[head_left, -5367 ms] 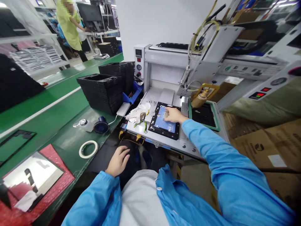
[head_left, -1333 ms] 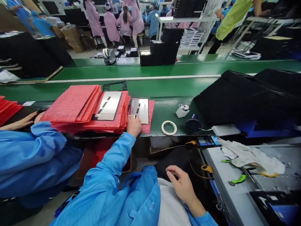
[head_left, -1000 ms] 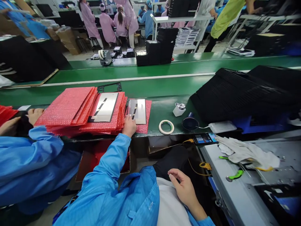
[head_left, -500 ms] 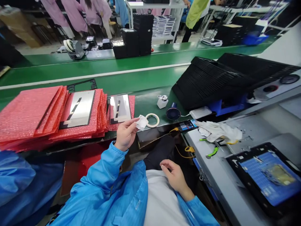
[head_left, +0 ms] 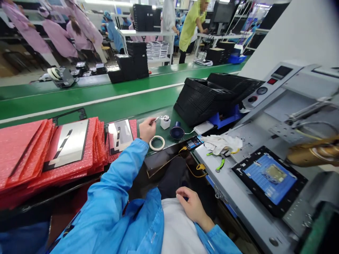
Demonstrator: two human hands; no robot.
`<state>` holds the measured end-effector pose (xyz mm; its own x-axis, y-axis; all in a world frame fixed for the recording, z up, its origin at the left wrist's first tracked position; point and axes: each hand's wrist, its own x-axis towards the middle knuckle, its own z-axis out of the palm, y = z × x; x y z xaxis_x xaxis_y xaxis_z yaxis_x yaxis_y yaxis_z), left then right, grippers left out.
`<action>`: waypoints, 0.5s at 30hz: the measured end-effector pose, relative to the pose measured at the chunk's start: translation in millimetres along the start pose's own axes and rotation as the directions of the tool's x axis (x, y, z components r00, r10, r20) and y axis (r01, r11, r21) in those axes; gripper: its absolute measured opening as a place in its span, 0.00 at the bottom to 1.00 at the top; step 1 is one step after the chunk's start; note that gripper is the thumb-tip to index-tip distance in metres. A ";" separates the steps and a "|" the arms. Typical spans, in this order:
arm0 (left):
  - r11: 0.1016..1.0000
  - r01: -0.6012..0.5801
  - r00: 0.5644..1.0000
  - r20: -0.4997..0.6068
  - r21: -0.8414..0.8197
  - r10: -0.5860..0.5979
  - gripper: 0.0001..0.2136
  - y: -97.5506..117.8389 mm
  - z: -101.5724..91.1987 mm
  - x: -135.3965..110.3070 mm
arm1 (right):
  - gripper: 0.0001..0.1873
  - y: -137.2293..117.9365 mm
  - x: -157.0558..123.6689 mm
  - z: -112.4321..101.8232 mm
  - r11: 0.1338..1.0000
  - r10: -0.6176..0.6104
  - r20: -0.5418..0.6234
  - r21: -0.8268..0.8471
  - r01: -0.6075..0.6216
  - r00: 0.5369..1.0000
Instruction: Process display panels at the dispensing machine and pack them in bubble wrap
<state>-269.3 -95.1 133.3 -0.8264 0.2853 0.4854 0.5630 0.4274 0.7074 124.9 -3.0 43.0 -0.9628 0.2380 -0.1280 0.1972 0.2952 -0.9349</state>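
Observation:
My left hand (head_left: 147, 129) reaches over the green bench and pinches a small white wipe (head_left: 156, 119) against the metal top of a little white bottle (head_left: 165, 122). A tape ring (head_left: 157, 143) lies just below that hand. A shiny panel (head_left: 120, 135) on red bubble wrap sits to its left. My right hand (head_left: 190, 205) rests on my lap, fingers loosely apart and holding nothing.
A black fixture with a blue panel (head_left: 270, 178) lies on the grey machine bed at right, under a brass nozzle (head_left: 312, 153). White gloves (head_left: 221, 143), green-handled tweezers (head_left: 220, 164) and a keypad (head_left: 193, 143) lie between. Black trays (head_left: 205, 100) are stacked behind. Red bubble-wrap piles (head_left: 31, 155) are at left.
My left hand lifted the white wipe from the panel and moved right to the bottle. The view swung right toward the machine. My right hand stayed on my lap.

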 end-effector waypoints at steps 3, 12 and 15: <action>0.982 -0.139 0.982 0.144 0.127 0.120 0.13 13.0 20.7 38.4 | 0.13 3.3 -1.1 4.2 1.000 -0.014 -0.013 -0.018 0.014 1.000; 0.927 -0.307 0.912 0.344 0.217 0.222 0.14 44.1 3.9 34.9 | 0.09 -2.1 -1.7 16.5 0.998 -0.028 -0.144 -0.062 0.019 0.989; 0.902 -0.388 0.874 0.386 0.188 0.296 0.15 25.9 7.2 37.8 | 0.07 4.2 2.6 26.0 0.995 -0.016 -0.171 -0.099 -0.001 0.985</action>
<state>-286.0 -67.1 166.3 -0.5578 0.7067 0.4352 0.8278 0.4361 0.3530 118.5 -25.2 30.2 -0.9201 0.3880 -0.0542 0.2152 0.3849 -0.8975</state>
